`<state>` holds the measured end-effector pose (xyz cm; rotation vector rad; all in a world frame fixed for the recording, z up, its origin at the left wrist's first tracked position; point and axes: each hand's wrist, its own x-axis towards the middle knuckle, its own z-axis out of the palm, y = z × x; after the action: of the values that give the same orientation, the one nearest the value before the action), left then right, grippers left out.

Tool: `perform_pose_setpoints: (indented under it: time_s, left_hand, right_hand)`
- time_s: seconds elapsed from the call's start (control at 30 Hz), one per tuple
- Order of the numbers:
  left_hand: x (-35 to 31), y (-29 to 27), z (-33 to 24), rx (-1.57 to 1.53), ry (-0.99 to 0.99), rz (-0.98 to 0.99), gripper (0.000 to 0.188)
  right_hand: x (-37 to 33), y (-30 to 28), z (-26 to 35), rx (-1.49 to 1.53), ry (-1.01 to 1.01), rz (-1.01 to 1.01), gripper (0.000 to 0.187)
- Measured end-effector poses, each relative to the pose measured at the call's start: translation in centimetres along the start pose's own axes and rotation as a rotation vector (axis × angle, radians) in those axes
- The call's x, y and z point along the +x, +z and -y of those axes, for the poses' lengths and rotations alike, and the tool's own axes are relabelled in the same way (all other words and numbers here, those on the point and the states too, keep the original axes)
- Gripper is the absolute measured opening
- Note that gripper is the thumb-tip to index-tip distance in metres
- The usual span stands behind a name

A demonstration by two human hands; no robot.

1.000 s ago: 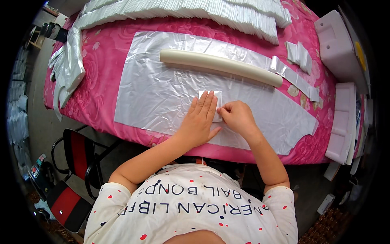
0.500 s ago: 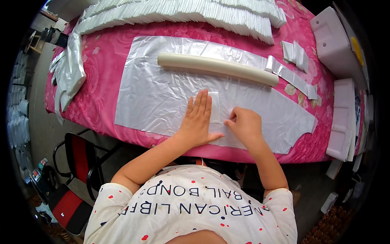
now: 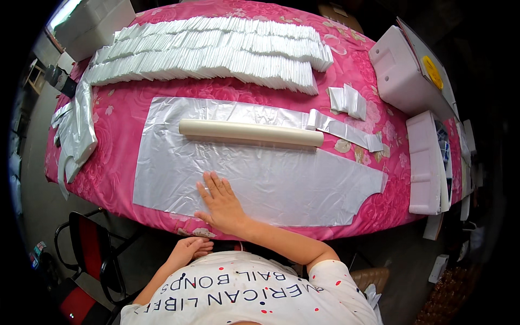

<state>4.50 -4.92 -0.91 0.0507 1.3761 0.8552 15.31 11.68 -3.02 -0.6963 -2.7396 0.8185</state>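
A large white plastic bag is spread flat on the table, its notched narrow end toward the right. My right hand reaches across to the left and presses on the lower left part of the bag, palm down with fingers spread. Close to my body, just off the table's front edge, is my left hand. Its fingers are curled together, and what they hold, if anything, is hidden. Across the upper part of the bag lies a long cream-coloured tube.
Rows of folded white packets fill the far side of the pink flowered tablecloth. A small packet pile and a folded plastic strip lie right, before white foam boxes. More bags hang at left. A chair stands lower left.
My left hand has left the bag and drawn back toward my body. My right hand has moved left and opened flat on the bag. The small folded square no longer shows. The view has shifted.
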Motion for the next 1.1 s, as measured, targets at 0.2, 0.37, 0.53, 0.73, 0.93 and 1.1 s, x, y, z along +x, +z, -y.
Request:
perform_pose_setpoints:
  time_s: [0.2,0.37,0.53,0.73,0.93,1.1]
  left_hand:
    - [0.8,-1.6,1.7,0.576,0.411,-0.142,0.017]
    - [-1.8,1.7,-4.1,0.965,0.558,-0.175,0.016]
    - [-1.1,1.7,-6.0,1.048,0.876,-0.253,0.031]
    - [-0.3,2.8,-6.2,1.083,0.829,-0.171,0.032]
    - [0.0,2.4,-6.0,1.127,0.878,-0.187,0.034]
    - [0.1,3.3,-6.6,1.150,0.919,-0.171,0.033]
  right_hand:
    - [-2.5,1.4,5.7,0.120,-0.217,0.260,0.062]
    - [-2.3,-3.0,0.4,0.062,-0.432,0.096,0.015]
    - [-2.1,-13.5,-8.8,0.235,-0.109,-0.371,0.015]
    - [-4.4,-25.5,-31.6,0.365,0.540,-1.208,0.023]
    - [-4.8,-25.7,-35.5,-0.514,1.036,-0.918,0.041]
    - [-1.9,-22.4,-27.3,-0.283,0.290,-0.782,0.040]
